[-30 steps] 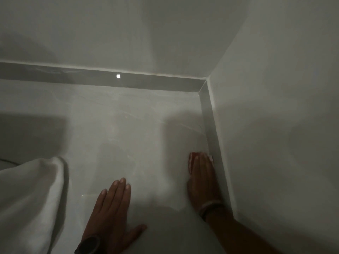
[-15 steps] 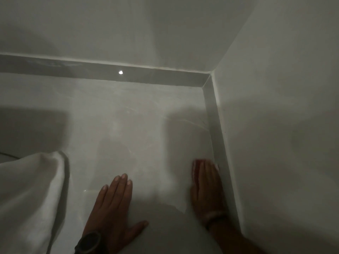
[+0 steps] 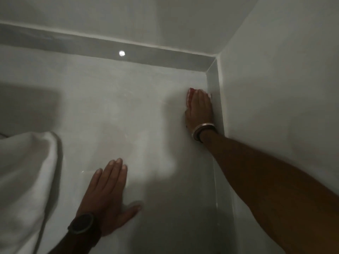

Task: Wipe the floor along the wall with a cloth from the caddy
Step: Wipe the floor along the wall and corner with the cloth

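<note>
One cloth (image 3: 190, 94), red and white, is lying under the right hand (image 3: 200, 110), whose grip is pressing it flat to the floor (image 3: 113, 110) with fingers stretched out rather than curled round it; only the cloth's far edge and its left side are showing past the fingertips. The hand is sitting hard against the grey skirting (image 3: 216, 99) of the right-hand wall (image 3: 275, 88), its long axis running parallel to that skirting and pointing toward the corner (image 3: 213, 63). Since the cloth is lying ahead of the palm on the corner side, a forward push would be carrying it into the last unwiped stretch, I judge; a short span of floor is separating the fingertips from the corner. The right forearm is stretching well forward along the skirting, so reach looks close to its limit.

The left hand (image 3: 108, 195), wearing a dark watch (image 3: 82, 224), is resting open and empty on the floor, well away from the skirting and farther back from the corner, seemingly bracing the body. It is the farther hand from the cloth.

The floor is looking pale, smooth and glossy, with a small bright reflection (image 3: 121, 53) near the back skirting. White fabric (image 3: 23, 180) is draping far from the skirting, at the left edge. The room is dim; no caddy is in view.
</note>
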